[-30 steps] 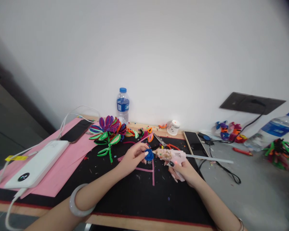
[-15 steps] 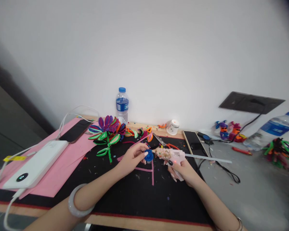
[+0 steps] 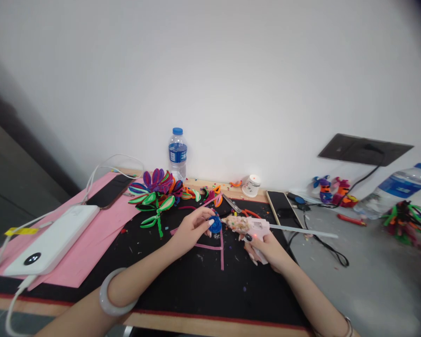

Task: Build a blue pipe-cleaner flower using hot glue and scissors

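Observation:
Between the thumb and fingers of my left hand [image 3: 194,229] is a small round blue coil [image 3: 215,224], seemingly of pipe cleaner. My right hand [image 3: 263,248] grips a pale pink hot glue gun [image 3: 257,228] by its handle. A long clear glue stick [image 3: 301,230] sticks out of the gun's back end, and a small red light glows on its side. The gun's crusted nozzle points left, close to the edge of the blue coil; I cannot tell whether they touch. Pink pipe cleaner strips [image 3: 222,255] lie on the black mat [image 3: 196,290] beneath my hands.
Pipe cleaner flowers and leaves [image 3: 157,201] lie behind my left hand. Scissors [image 3: 232,204], a paper cup [image 3: 251,185] and a phone [image 3: 282,208] are at the back. A power bank [image 3: 56,238] rests on pink sheets [image 3: 80,262]; water bottles [image 3: 177,154] stand by the wall.
The blue coil has turned slightly in my left hand, now showing more of its flat face. My right hand and the glue gun stay almost still.

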The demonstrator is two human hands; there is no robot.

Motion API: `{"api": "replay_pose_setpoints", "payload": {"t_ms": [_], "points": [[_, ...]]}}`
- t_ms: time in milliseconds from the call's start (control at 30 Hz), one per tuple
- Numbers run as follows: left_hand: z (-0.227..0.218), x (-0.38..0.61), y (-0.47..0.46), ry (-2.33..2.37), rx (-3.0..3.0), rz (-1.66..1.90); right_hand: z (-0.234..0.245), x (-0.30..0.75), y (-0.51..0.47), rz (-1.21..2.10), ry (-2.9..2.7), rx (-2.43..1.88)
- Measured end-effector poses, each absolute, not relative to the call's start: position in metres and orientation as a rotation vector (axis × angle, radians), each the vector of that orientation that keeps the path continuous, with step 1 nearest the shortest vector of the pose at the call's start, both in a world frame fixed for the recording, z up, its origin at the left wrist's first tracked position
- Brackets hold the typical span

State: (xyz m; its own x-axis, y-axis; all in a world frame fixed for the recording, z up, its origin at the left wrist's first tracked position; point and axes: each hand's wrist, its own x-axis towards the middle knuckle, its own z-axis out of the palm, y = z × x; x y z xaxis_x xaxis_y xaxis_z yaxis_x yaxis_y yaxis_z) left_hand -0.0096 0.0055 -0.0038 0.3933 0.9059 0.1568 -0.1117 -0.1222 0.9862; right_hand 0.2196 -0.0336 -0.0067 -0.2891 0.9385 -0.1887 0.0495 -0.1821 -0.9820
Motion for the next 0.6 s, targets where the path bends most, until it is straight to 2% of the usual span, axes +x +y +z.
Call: {"api": "replay_pose_setpoints", "payload": {"t_ms": [600], "points": [[-0.0018,-0.0095,0.0073,0.787,1.368,1.083,-0.002,0.2163,-0.0358,1.545,-1.34,-1.267]]}}
